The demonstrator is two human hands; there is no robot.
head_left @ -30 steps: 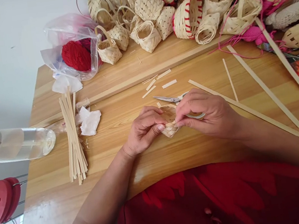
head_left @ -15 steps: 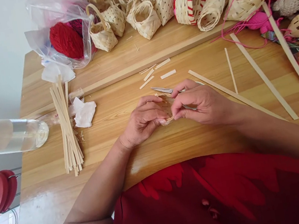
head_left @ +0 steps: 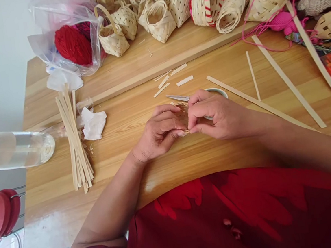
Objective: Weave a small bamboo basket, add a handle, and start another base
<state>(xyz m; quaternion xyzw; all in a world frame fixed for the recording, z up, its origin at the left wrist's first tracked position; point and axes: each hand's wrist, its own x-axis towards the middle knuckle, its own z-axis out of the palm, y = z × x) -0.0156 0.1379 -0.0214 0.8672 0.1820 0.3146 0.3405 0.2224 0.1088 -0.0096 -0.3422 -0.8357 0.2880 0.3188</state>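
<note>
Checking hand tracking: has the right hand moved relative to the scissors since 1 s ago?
Yes. The right hand has slid toward the scissors' blades; its fingers now cover the pivot, leaving only the blade tips and one handle loop visible.

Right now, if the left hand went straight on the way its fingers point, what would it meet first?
The left hand points right, at the small woven basket pinched between both hands; just beyond lies the right hand, probably fingertip to fingertip.

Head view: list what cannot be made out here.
- Small woven piece: mostly hidden between the left hand and right hand, so its shape is unclear.
- Scissors: only the blades and part of a handle loop show; the right hand covers the rest.
- Clear bottle: cut off by the left edge.
- Baskets: the pile runs off the top edge.
</note>
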